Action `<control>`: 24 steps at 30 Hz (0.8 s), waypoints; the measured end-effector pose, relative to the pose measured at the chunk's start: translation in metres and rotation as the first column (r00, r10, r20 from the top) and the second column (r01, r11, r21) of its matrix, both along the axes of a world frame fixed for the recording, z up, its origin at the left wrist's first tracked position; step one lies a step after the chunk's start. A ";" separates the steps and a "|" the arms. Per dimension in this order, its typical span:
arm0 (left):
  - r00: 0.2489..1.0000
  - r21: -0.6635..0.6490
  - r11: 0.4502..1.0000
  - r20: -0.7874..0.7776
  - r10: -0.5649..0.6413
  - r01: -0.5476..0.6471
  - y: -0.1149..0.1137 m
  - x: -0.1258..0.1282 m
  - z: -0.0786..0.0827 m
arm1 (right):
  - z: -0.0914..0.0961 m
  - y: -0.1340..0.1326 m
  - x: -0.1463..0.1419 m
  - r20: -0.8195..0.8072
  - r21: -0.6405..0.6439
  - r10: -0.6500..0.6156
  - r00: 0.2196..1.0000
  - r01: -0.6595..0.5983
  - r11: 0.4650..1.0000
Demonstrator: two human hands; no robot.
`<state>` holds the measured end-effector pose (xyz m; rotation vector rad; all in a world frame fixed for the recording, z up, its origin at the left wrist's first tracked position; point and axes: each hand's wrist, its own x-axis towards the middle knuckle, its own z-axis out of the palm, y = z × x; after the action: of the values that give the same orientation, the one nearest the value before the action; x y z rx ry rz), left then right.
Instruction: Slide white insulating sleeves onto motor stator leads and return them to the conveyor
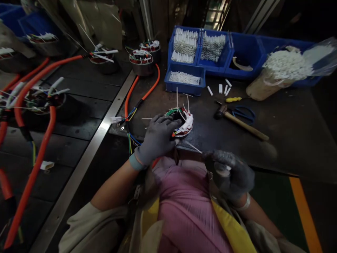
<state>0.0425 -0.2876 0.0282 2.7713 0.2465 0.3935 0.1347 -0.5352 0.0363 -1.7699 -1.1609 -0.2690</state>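
The right gloved hand (pixel 229 174) is curling nearly shut at 3 o'clock around something pale (pixel 222 171), too blurred to name. The left gloved hand (pixel 157 138) is gripping a wire-wound stator ring (pixel 184 123) at 12 o'clock. Farther out, a wooden-handled hammer (pixel 244 124) is lying at 2 o'clock, and a blue parts bin (pixel 184 89) is sitting at 12 o'clock.
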 end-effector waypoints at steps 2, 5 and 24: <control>1.000 -0.013 1.000 0.003 -0.020 0.020 0.003 0.001 0.001 | -0.004 0.005 -0.006 0.076 0.004 0.068 0.995 -0.068 0.998; 0.999 -0.025 0.999 0.010 -0.034 0.035 0.006 0.002 0.001 | -0.008 0.016 -0.009 0.171 -0.016 0.073 0.983 -0.072 0.997; 0.965 -0.351 0.904 0.182 -0.190 0.244 0.024 -0.007 -0.008 | -0.040 0.083 0.012 -0.434 0.082 0.150 0.888 -0.127 0.988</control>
<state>0.0356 -0.2636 0.0204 2.3529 -0.0258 0.4360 0.1467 -0.4522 -0.0032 -1.5837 -0.9330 0.1821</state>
